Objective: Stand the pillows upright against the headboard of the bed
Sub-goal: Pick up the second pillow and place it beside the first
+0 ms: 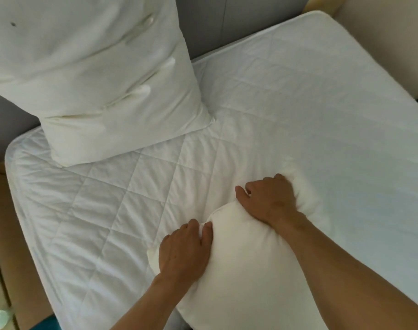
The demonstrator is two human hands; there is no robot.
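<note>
Gripping near pillow [246, 263]: left hand [183, 248] and right hand [268, 201], fingers curled into edge; other pillow [91, 75] upright against headboard [217, 27]

The bed [286, 110] is covered by a white quilted mattress pad [122, 201] stitched in a diamond pattern, creased on the near left side and smoother toward the far right corner. One white pillow [96, 75] stands on its lower edge at the far left of the bed, leaning back against the grey headboard [208, 22], its face marked by several folds. A second white pillow [246, 263] sits on the near part of the mattress pad, though whether it rests fully on it or is partly lifted is hard to tell.
</note>
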